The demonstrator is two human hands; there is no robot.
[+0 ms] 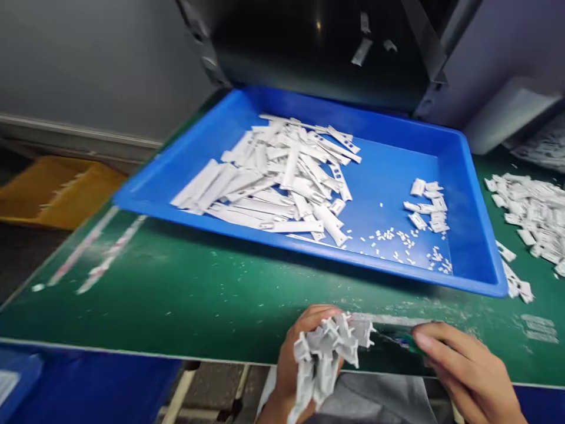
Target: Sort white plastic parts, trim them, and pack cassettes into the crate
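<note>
Several long white plastic parts (324, 347) are bunched in my left hand (293, 359), its fingers wrapped round them, at the table's front edge. To their right, my right hand (468, 365) pinches a small tool with a green handle (412, 343); its thin, blurred tip points left toward the bunch. Beyond both hands sits a blue tray (309, 244). A heap of long white parts (282, 171) lies in its left and middle, with short white pieces (430, 203) and tiny scraps at its right.
Small white parts (534, 218) are piled on the green table (198, 294) right of the tray. A dark machine panel (318, 53) stands behind it. An orange-yellow container (66, 188) is at the far left, and a blue bin (88, 383) is below the front edge.
</note>
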